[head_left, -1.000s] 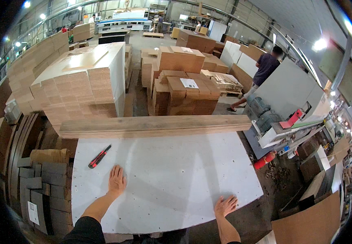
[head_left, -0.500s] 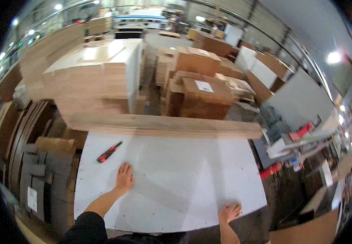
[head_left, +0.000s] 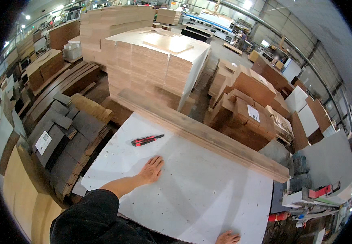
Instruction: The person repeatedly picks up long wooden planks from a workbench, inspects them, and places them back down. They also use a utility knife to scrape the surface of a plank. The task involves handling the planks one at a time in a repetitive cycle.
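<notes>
A white board [head_left: 184,183] with small dark specks lies in front of me as a work surface. My left hand [head_left: 151,169] rests flat on it, fingers stretched forward, holding nothing. Just beyond that hand lies a red and black utility knife [head_left: 147,140], untouched. My right hand [head_left: 227,237] sits at the near edge of the board, low in the picture and partly cut off. Its fingers lie extended on the surface with nothing in them. Along the far side of the board runs a stack of long wooden strips [head_left: 208,138], apart from both hands.
Beyond the strips stands a tall stack of wood panels [head_left: 139,69]. Brown cartons [head_left: 245,112] are piled to its right. Dark grey boards [head_left: 68,140] lie stacked at the left. A red fire extinguisher [head_left: 278,216] shows at the right, below a grey machine [head_left: 324,162].
My view has turned and tilted leftward, so the board now appears slanted. Both hands stay on the board, the right one now nearer the picture's lower edge. The knife lies where it was.
</notes>
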Motion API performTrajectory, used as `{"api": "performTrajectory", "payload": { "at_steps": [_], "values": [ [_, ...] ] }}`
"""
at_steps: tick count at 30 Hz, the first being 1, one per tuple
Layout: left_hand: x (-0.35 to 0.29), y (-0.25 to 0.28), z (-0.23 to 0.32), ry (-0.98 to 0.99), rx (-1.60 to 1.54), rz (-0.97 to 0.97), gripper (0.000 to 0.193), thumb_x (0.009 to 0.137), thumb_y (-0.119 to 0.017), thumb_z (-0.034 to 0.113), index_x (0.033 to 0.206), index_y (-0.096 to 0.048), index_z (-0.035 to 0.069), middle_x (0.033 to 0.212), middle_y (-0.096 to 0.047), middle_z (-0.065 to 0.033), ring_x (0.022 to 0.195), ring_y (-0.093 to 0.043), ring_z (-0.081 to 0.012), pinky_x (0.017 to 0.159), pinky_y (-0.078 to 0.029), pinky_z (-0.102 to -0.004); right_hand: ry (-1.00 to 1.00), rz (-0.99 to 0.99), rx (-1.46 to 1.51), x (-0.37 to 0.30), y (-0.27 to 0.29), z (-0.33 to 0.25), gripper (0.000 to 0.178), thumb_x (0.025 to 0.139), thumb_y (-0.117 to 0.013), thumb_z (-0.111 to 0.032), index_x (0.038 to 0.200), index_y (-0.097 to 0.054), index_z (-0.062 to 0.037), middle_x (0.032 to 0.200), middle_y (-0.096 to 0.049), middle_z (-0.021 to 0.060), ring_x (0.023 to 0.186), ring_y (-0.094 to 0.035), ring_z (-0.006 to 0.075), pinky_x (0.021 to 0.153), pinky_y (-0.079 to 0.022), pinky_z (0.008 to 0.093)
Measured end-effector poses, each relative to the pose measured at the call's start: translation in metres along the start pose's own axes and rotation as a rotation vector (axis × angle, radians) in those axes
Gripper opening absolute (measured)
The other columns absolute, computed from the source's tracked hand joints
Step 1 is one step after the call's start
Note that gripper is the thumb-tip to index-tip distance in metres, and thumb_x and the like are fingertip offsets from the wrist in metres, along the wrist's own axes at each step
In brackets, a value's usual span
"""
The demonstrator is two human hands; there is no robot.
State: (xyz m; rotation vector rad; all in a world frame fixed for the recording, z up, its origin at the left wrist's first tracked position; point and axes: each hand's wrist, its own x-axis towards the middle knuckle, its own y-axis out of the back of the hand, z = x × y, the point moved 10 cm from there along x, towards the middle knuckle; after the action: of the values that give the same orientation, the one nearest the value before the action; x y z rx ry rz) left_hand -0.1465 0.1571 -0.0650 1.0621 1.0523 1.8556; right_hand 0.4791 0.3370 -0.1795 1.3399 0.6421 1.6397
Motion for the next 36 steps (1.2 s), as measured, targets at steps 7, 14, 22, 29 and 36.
{"api": "performTrajectory", "payload": {
  "at_steps": [7,14,22,29,36],
  "values": [
    [-0.005,-0.006,-0.006,0.001,-0.012,0.003,0.05,0.09,-0.057,0.017,0.135,-0.045,0.0,0.147,-0.039,-0.0207,0.142,-0.033,-0.0377,0.119,-0.027,-0.0489,-0.105,-0.087,0.047,-0.001,0.005,0.003,0.07,0.093,-0.049,-0.055,0.137,-0.054,-0.0023,0.148,-0.044,0.0237,0.137,-0.037,0.0429,0.104,-0.033,0.0621],
    [-0.007,-0.021,-0.016,0.05,0.008,-0.043,0.051,0.091,-0.054,0.02,0.137,-0.046,0.0,0.15,-0.038,-0.0209,0.144,-0.031,-0.0382,0.12,-0.025,-0.0494,-0.317,-0.488,0.123,0.017,0.052,-0.013,0.07,0.1,-0.043,-0.053,0.148,-0.04,-0.0031,0.157,-0.034,0.0175,0.145,-0.028,0.033,0.111,-0.027,0.0545],
    [-0.001,-0.003,-0.004,0.002,-0.024,0.007,0.05,0.086,-0.06,0.013,0.132,-0.048,-0.003,0.147,-0.04,-0.0217,0.141,-0.034,-0.0405,0.118,-0.028,-0.0511,-0.349,-0.475,0.199,0.018,0.063,-0.009,0.068,0.103,-0.042,-0.047,0.154,-0.032,-0.0025,0.161,-0.027,0.0181,0.149,-0.023,0.0339,0.116,-0.023,0.0536],
    [0.012,-0.016,0.001,-0.037,-0.039,0.001,0.05,0.086,-0.06,0.012,0.132,-0.049,-0.003,0.148,-0.041,-0.0235,0.141,-0.034,-0.0414,0.118,-0.028,-0.052,-0.37,-0.439,0.266,0.018,0.072,-0.001,0.065,0.1,-0.048,-0.041,0.15,-0.039,-0.0004,0.159,-0.031,0.0218,0.146,-0.028,0.0361,0.116,-0.023,0.0533],
    [-0.017,-0.046,-0.049,-0.207,0.018,0.088,0.047,0.089,-0.057,0.009,0.133,-0.05,-0.005,0.146,-0.045,-0.0251,0.14,-0.038,-0.0418,0.117,-0.029,-0.0514,-0.372,-0.581,0.388,0.018,0.097,-0.022,0.069,0.097,-0.055,-0.044,0.149,-0.039,-0.0017,0.158,-0.03,0.0191,0.147,-0.027,0.0339,0.119,-0.023,0.0528]
  ]
}}
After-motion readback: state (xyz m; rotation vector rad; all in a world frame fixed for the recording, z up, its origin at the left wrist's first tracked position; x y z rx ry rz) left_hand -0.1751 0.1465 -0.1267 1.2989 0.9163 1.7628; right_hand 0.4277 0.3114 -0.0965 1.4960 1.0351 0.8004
